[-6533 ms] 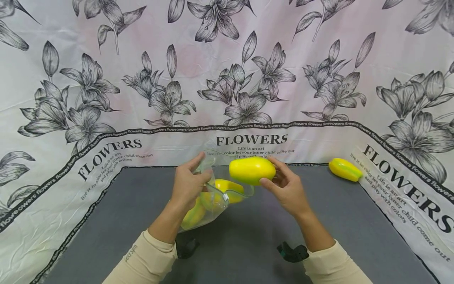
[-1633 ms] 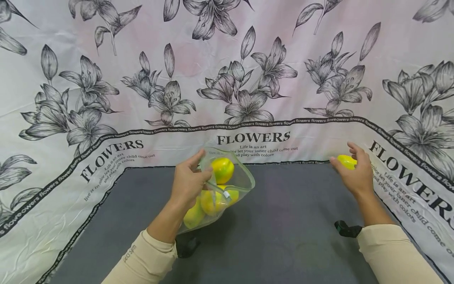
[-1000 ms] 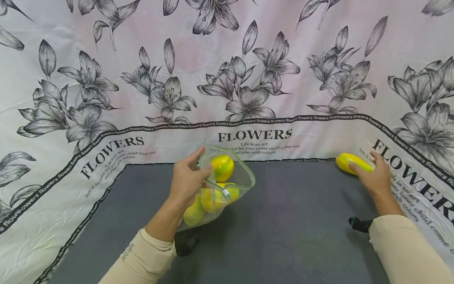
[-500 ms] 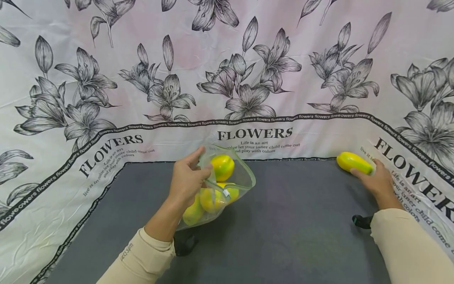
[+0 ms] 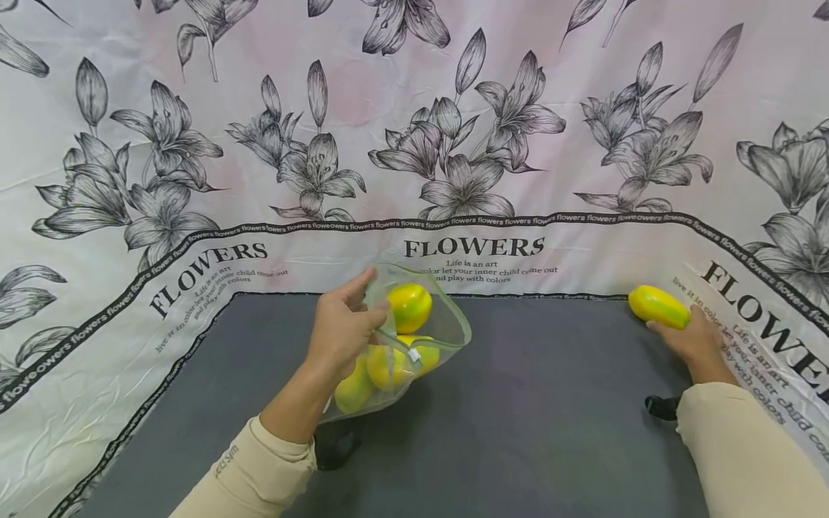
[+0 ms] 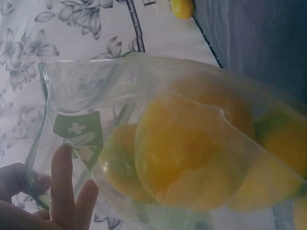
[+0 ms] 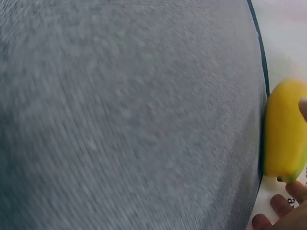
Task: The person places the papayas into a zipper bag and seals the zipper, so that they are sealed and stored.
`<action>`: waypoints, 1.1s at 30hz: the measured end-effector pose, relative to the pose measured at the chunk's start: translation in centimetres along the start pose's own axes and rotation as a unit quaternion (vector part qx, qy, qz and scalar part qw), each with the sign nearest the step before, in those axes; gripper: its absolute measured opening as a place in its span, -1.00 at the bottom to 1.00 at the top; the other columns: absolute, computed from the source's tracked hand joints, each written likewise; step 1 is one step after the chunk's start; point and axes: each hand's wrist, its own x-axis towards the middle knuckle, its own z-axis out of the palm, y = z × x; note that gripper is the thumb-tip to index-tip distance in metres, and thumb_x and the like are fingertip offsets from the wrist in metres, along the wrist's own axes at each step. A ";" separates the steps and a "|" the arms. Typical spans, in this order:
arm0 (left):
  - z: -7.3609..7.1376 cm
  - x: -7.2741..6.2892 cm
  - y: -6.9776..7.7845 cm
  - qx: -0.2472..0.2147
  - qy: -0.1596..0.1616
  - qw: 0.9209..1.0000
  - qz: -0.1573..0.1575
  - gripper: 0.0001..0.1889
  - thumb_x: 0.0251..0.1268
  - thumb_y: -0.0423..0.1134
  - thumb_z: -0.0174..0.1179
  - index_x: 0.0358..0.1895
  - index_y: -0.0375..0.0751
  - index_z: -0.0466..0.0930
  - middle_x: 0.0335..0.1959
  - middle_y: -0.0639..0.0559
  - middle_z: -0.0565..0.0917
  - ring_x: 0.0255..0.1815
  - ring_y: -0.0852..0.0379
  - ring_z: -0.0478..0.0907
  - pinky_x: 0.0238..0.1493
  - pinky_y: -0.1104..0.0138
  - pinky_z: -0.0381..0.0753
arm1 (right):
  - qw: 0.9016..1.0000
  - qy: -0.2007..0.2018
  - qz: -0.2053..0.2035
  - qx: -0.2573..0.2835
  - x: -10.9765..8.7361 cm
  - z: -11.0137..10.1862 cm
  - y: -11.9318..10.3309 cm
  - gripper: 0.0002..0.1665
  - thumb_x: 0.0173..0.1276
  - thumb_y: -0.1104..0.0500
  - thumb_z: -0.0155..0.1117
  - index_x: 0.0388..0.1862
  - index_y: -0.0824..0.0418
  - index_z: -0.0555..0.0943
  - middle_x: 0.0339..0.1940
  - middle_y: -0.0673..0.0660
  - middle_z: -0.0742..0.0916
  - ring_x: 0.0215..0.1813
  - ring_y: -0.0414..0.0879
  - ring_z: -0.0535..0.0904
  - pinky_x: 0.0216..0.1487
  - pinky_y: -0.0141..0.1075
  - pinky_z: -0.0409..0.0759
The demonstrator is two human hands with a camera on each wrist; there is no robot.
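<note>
My left hand (image 5: 346, 324) grips the rim of a clear zip bag (image 5: 447, 316) with a white slider, holding its mouth open over the table. Several yellow-green papayas (image 5: 409, 308) are inside, and the left wrist view shows them large through the plastic, next to a green printed label (image 6: 81, 134). At the far right corner my right hand (image 5: 699, 345) holds the near end of another papaya (image 5: 657, 306). In the right wrist view its thumb overlaps that papaya's side, with fingertips (image 7: 280, 203) at the stem end.
A grey cloth-covered table (image 5: 518, 417) lies beneath both hands. A white flower-printed cloth (image 5: 479, 180) rises around the back and sides, close against the right-hand papaya. Dark wrist straps show under both sleeves.
My right hand released a papaya into the bag, reached to the far right and closed on the papaya there. The left hand has stayed on the bag; the view has shifted slightly.
</note>
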 end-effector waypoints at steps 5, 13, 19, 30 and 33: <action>-0.1 0.1 0.1 -0.005 0.001 1.000 0.003 -0.27 0.11 -0.64 0.17 0.42 -0.20 0.29 0.39 0.09 0.35 0.14 -0.02 0.50 -0.67 0.36 0.61 | 0.999 0.001 0.021 -0.035 -0.2 0.4 -0.1 0.11 0.37 -0.15 0.11 0.48 0.49 -0.22 0.21 0.65 0.13 0.14 0.50 0.05 0.04 0.31 0.19; 0.1 0.0 0.1 -0.001 0.002 1.000 0.002 -0.29 0.14 -0.60 0.19 0.41 -0.17 0.31 0.36 0.14 0.37 -0.08 -0.03 0.53 -0.66 0.36 0.60 | 0.998 0.009 0.056 0.007 0.2 0.7 -0.1 0.06 0.41 -0.13 0.08 0.51 0.45 -0.21 0.39 0.62 0.05 0.28 0.49 0.05 0.26 0.34 0.09; -0.3 -0.1 0.0 0.009 0.006 1.000 0.004 -0.30 0.15 -0.59 0.20 0.41 -0.16 0.32 0.36 0.12 0.38 -0.43 0.14 0.47 -0.66 0.37 0.59 | 0.998 0.026 0.057 0.010 0.4 1.3 -0.2 -0.09 0.42 -0.01 0.09 0.47 0.49 -0.04 0.37 0.56 0.18 0.27 0.46 0.12 0.23 0.29 0.14; -0.1 -0.1 0.0 0.008 0.010 1.000 -0.008 -0.29 0.12 -0.60 0.18 0.40 -0.13 0.34 0.36 0.15 0.37 -0.73 0.23 0.20 -0.67 0.40 0.55 | 0.993 0.064 0.065 0.075 -0.3 1.0 0.2 -0.15 0.40 -0.03 0.09 0.48 0.42 0.10 0.33 0.51 0.33 0.25 0.35 0.22 0.06 0.15 0.30; -0.1 -0.1 0.0 0.007 0.013 1.000 -0.007 -0.29 0.11 -0.60 0.18 0.40 -0.12 0.35 0.35 0.16 0.38 -0.68 0.25 0.26 -0.67 0.40 0.56 | 0.989 0.078 0.073 0.102 -0.9 0.9 0.2 -0.14 0.38 -0.07 0.10 0.51 0.33 0.12 0.33 0.46 0.35 0.19 0.27 0.31 -0.10 -0.02 0.41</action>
